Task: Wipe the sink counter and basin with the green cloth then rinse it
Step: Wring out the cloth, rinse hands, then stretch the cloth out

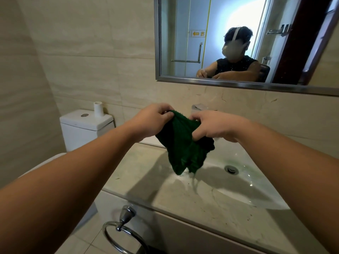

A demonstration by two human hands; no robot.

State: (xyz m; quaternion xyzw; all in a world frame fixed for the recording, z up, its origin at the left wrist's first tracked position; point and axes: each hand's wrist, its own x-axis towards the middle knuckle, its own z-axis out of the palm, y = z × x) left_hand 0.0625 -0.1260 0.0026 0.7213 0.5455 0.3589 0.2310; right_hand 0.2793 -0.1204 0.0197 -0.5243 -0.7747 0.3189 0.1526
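Observation:
A dark green cloth (183,145) hangs bunched in the air above the left part of the basin (244,187). My left hand (152,121) pinches its upper left corner. My right hand (214,126) grips its upper right edge. Water drips from the cloth's lower tip onto the marble counter (146,173) and the basin rim. The basin is white with a metal drain (231,169) near its middle. Behind my right hand only the top of the chrome tap (199,107) shows.
A white toilet tank (86,125) with a paper roll (98,109) on it stands left of the counter. A chrome towel ring (121,230) hangs on the cabinet front below. A framed mirror (238,41) fills the wall above.

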